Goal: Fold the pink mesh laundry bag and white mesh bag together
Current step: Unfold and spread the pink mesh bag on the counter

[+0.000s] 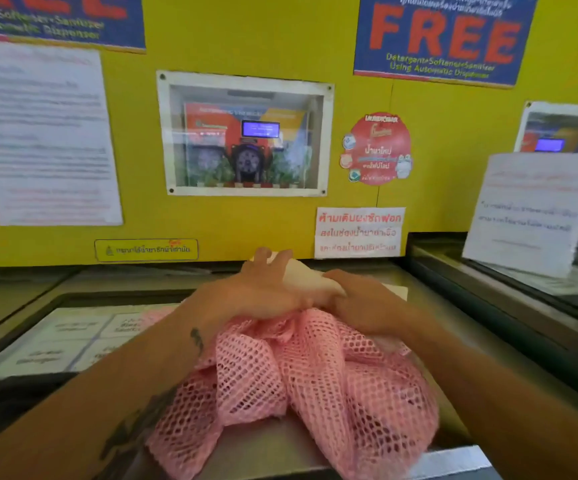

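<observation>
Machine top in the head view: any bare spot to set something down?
Free: the steel strip at the near edge, between the two lobes of the pink mesh laundry bag, and the grey lid left of the left hand. Crowded: centre, where both hands, right hand included, press the white mesh bag onto the pink one.

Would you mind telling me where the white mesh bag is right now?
In the head view, the white mesh bag sits centre frame, between the left hand and right hand, just beyond the pink mesh laundry bag, near the yellow wall.
</observation>
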### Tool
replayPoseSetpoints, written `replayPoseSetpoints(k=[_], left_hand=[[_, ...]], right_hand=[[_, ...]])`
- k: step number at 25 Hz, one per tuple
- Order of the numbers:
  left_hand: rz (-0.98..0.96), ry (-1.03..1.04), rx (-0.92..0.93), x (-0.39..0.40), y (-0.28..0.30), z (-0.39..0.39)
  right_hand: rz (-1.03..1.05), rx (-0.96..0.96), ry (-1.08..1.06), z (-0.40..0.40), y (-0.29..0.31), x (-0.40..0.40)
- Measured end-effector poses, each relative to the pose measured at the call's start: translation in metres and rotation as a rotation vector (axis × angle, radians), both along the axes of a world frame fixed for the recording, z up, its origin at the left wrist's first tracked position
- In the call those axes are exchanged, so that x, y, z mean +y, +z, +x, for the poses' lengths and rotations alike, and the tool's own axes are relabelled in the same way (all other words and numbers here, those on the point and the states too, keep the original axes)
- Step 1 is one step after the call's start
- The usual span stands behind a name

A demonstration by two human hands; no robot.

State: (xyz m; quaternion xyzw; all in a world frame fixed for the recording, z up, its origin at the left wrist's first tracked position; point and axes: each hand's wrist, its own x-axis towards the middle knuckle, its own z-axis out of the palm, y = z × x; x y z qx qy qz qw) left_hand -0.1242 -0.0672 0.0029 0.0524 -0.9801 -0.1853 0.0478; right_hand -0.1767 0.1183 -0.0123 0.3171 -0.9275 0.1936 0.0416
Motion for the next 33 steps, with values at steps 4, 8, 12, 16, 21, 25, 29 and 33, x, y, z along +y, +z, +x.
replayPoseSetpoints(k=[4,8,12,16,21,25,29,33], left_hand=[[-0.064,-0.057,-0.07,0.011,-0.021,-0.008],[-0.072,-0.051,-0.133,0.016,-0.03,-0.011],[-0.164,0.002,-0.107,0.012,-0.032,-0.015],[-0.169,0.096,-0.113,-0.003,-0.035,-0.021],[-0.168,0.169,-0.096,-0.023,-0.037,-0.019],[-0.123,0.162,-0.092,-0.035,-0.036,-0.011],[-0.087,0.116,-0.007,-0.041,-0.03,0.001],[-0.113,0.073,0.206,-0.042,-0.026,0.009]], right_hand=[[0.225,0.199,-0.304,0.003,0.029,0.03],[0.61,0.04,-0.447,0.013,0.038,0.063],[0.332,-0.433,-0.303,0.015,0.062,0.086],[0.273,-0.158,-0.132,-0.02,0.038,0.074],[0.454,-0.247,-0.193,-0.052,-0.019,0.064],[0.517,-0.283,-0.219,-0.046,-0.009,0.073],[0.558,-0.255,-0.109,-0.007,0.038,0.063],[0.289,-0.19,0.179,0.046,0.075,0.01]])
